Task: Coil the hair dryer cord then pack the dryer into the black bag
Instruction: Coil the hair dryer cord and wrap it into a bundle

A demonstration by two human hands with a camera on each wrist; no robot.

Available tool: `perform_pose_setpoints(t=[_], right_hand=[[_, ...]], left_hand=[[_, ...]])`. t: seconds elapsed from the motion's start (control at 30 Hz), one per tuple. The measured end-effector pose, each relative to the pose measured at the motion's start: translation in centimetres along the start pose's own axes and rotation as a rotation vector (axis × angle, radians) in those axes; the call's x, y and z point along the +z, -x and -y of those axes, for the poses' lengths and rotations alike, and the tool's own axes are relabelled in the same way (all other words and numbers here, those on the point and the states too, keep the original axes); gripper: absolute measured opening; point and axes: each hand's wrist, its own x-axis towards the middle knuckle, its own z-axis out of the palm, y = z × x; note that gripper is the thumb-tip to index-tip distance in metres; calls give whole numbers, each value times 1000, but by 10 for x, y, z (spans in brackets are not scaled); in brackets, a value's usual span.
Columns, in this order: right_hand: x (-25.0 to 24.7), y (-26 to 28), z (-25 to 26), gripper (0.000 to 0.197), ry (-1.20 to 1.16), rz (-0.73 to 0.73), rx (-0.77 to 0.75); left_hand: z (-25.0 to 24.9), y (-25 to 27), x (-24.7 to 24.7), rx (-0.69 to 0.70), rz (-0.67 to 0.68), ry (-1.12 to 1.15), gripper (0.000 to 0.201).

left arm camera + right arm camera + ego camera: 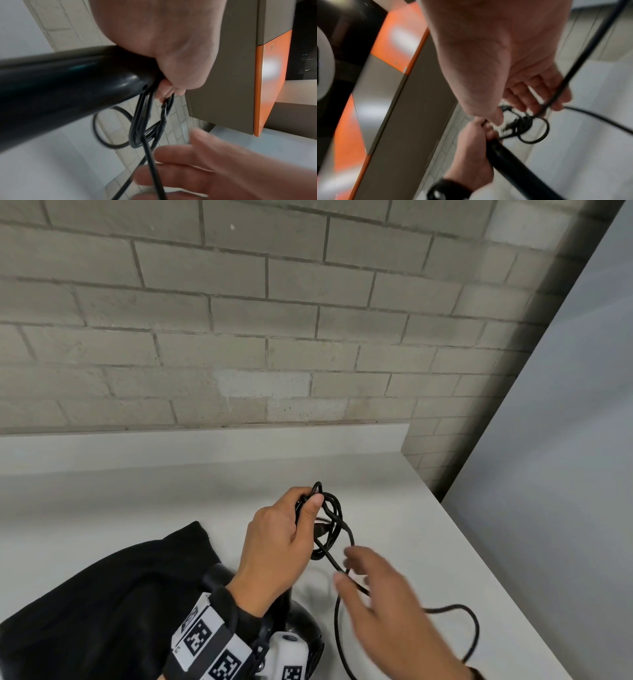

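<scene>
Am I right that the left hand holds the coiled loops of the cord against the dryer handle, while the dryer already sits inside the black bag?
Not quite. The left hand does hold the coiled loops of the cord against the dryer handle, but the dryer is not inside the black bag. The head view shows it beside the bag on the white counter.

Motion-blurred right hand (pixel 380 594); hair dryer (pixel 301 625) (mostly hidden under wrist)
</scene>
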Motion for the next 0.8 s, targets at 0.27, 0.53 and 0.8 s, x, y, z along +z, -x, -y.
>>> perform_pose_setpoints(t=[0.27, 0.53, 0.8], right_hand=[[3, -16, 14, 21, -97, -81, -114], [-59, 18, 12, 20, -359, -241, -69], [-117, 53, -51, 64, -334, -544, 151]], left_hand=[[0, 4, -6, 20, -18, 3, 46], [3, 4, -6, 22, -23, 8, 48], [4, 1, -3, 9, -10, 24, 43]])
